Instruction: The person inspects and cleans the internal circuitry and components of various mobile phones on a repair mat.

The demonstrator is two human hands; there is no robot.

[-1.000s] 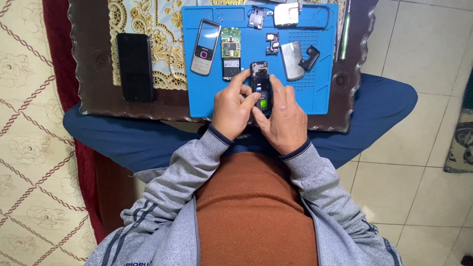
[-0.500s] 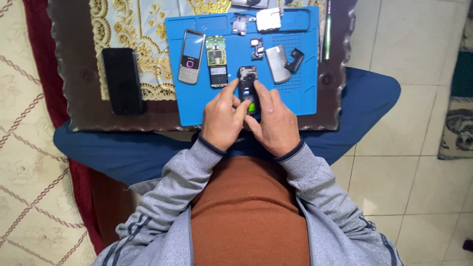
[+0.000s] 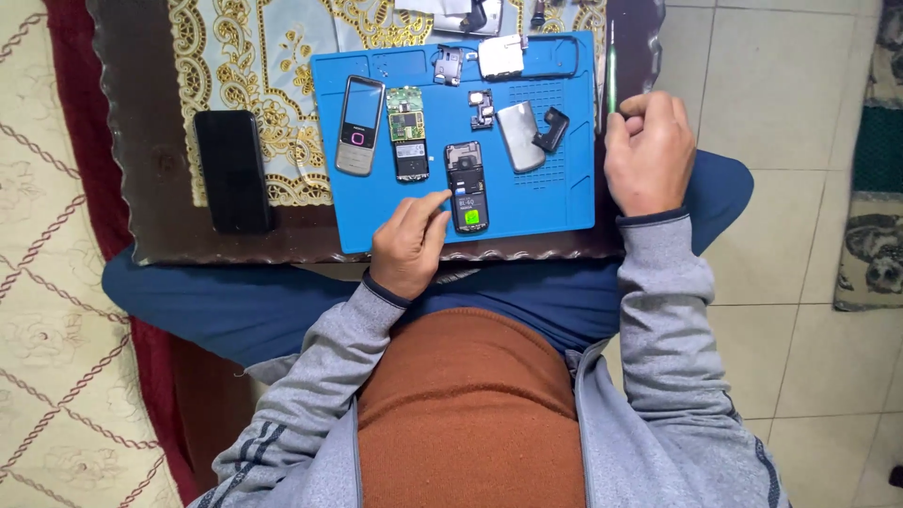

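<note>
An opened black phone body (image 3: 467, 186) with its battery showing lies on a blue work mat (image 3: 564, 198). My left hand (image 3: 409, 246) rests at the mat's near edge, index fingertip and thumb touching the phone body's left side. My right hand (image 3: 649, 150) is at the mat's right edge, fingers curled around the lower end of a thin green tool (image 3: 610, 61) that points away from me. To the left on the mat lie a silver keypad front (image 3: 359, 125) and a green circuit board (image 3: 407, 132). A silver back cover (image 3: 519, 136) lies to the right.
Small loose parts (image 3: 482, 108) and a pale metal piece (image 3: 500, 56) sit at the mat's far side. A black smartphone (image 3: 232, 169) lies left on the dark table (image 3: 169, 235), beside a gold-patterned cloth (image 3: 263, 66). Tiled floor (image 3: 790, 235) is to the right.
Both hands let go of the phone body, which now lies flat on the mat. My right hand moved right to the green tool. My left hand stayed by the phone.
</note>
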